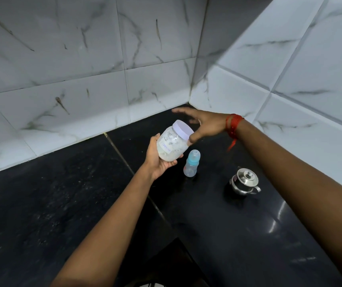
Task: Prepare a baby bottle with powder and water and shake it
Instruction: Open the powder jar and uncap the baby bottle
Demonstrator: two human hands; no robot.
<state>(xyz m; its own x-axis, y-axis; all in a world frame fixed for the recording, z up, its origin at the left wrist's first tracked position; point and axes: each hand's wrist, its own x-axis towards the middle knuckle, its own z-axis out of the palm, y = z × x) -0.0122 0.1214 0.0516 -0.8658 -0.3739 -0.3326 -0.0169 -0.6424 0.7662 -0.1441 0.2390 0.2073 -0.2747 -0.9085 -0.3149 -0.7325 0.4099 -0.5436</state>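
My left hand [158,160] holds a clear plastic jar [171,147] of white powder, tilted, above the black counter. The jar's white lid [183,129] is on and points up to the right. My right hand [202,126] is spread open just behind and beside the lid, thumb close to its rim; I cannot tell whether it touches. A small clear baby bottle [191,166] with a blue collar and clear cap stands upright on the counter just right of the jar.
A small steel pot [245,182] with a lid and spout stands on the black counter [228,235] to the right of the bottle. White marble-look tiled walls [103,79] meet in a corner behind. The counter's inner edge drops away at bottom centre.
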